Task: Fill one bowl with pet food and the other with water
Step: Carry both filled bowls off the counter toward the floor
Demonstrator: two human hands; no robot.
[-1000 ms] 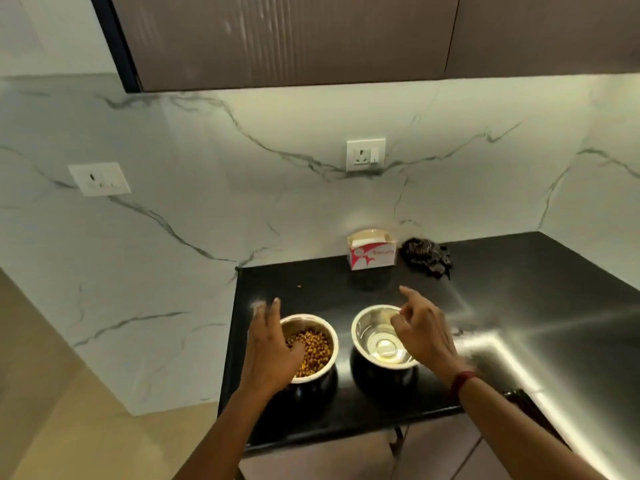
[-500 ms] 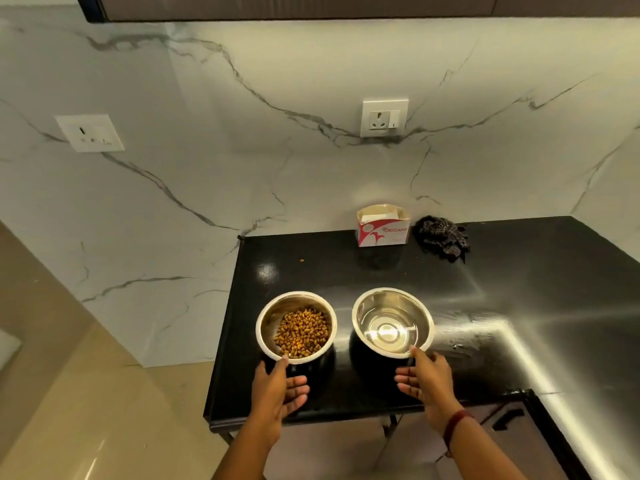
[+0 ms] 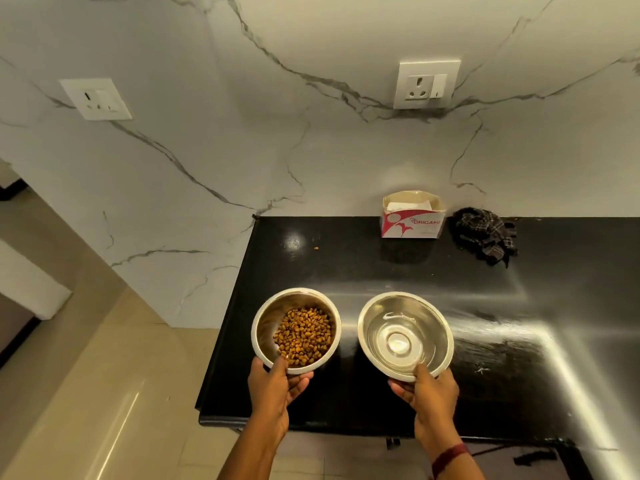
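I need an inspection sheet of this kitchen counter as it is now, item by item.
Surface: black counter, glossy, with glare at right.
Job's things: food bowl holds kibble; water bowl holds water; side by side, apart.
Clutter: carton, cloth, one stray kibble at the back.
Hands: left hand grips food bowl's near rim; right hand grips water bowl's.
Cables: nothing seen.
Surroundings: marble wall, two sockets, tiled floor.

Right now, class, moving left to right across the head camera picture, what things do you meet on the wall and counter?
left wall socket → bowl of pet food → bowl of water → dark checked cloth. The tissue box and right wall socket overlap the bowl of water sideways, so they are omitted.
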